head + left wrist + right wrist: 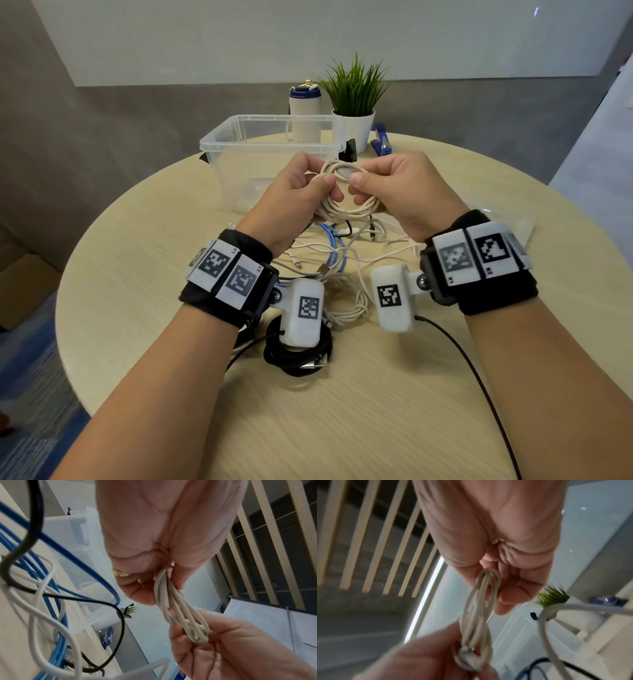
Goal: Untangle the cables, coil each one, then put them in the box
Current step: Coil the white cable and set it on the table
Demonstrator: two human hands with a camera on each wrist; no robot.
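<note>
Both hands hold a coiled cream-white cable [346,202] above the round table, just in front of the clear plastic box [270,118]. My left hand [322,186] pinches the coil's left side, thumb on top. My right hand [366,186] pinches the right side, with a loop end under its thumb. In the left wrist view the coil [173,609] runs from my left hand [150,588] to my right hand [223,642]. In the right wrist view the same coil [477,608] hangs from my right hand [505,588]. A tangle of white, black and blue cable [334,246] lies beneath.
A black coiled cable [298,356] and a white bundle [346,301] lie near the wrists. Behind the box stand a white bottle [305,113], a potted plant [356,113] and a blue stapler [382,142]. A black cord [479,377] trails off the table [376,428] at the right.
</note>
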